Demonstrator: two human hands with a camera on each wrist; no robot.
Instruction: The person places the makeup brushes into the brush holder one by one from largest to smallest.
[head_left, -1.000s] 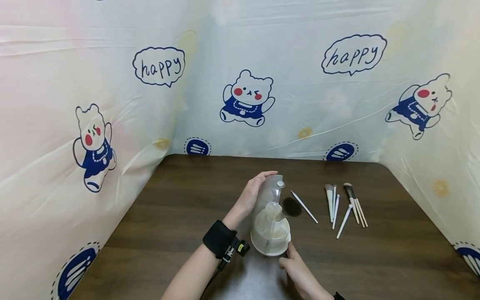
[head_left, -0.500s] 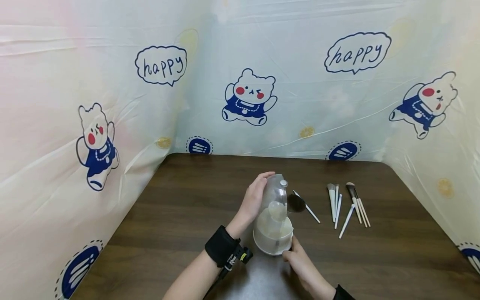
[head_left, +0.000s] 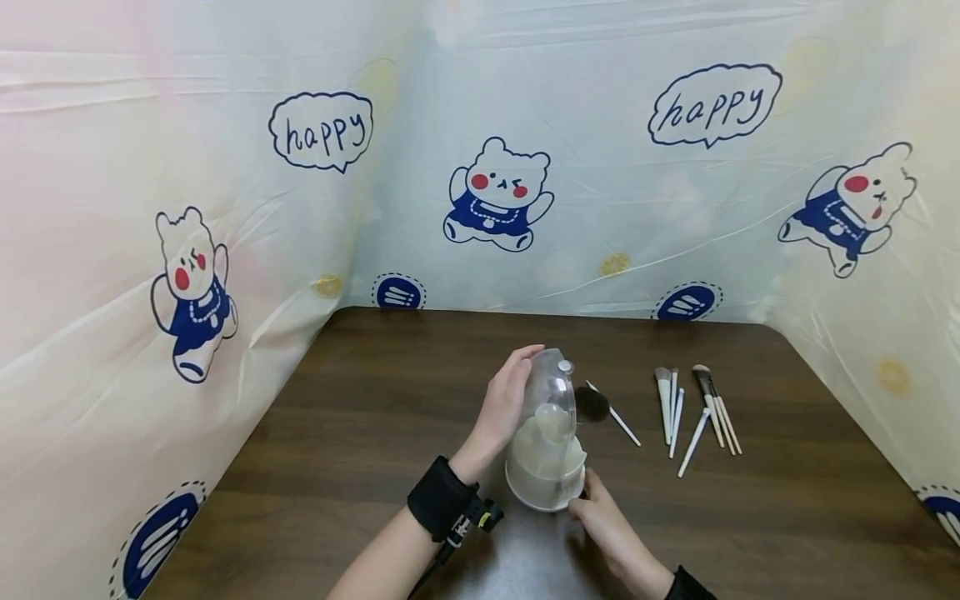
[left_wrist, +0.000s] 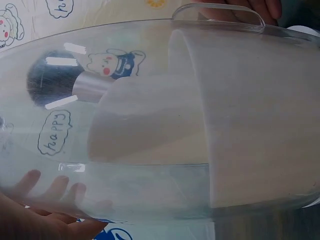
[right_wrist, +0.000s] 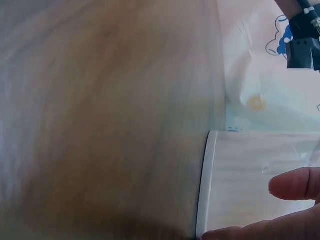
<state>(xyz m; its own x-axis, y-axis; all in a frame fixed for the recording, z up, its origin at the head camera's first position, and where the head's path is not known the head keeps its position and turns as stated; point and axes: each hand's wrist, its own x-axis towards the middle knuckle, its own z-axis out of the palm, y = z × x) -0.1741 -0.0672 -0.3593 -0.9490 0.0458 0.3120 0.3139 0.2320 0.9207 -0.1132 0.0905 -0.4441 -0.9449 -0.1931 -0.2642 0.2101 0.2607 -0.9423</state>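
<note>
A makeup brush holder (head_left: 546,492) with a white base and a tall clear lid (head_left: 551,396) stands at the table's near middle. My left hand (head_left: 501,412) holds the lid from its left side, its fingers (left_wrist: 57,187) showing through the plastic. At the base's near right, my right hand (head_left: 617,532) grips the holder low down, with the thumb (right_wrist: 292,184) against the white wall. Some of its fingers are hidden. A big fluffy makeup brush (head_left: 592,405) leans out of the holder to the right; the left wrist view shows its dark head through the lid.
Right behind the holder lies a thin white brush (head_left: 622,427). Farther right are several loose makeup brushes, among them a grey-tipped one (head_left: 663,404) and a dark-headed one (head_left: 705,385). A printed curtain (head_left: 585,283) encloses the back and sides of the wooden table (head_left: 360,417).
The lid has turned so its open edge and knob sit farther right, with the big brush shifting slightly right. Both hands have kept their holds. In the last half second almost nothing moved.
</note>
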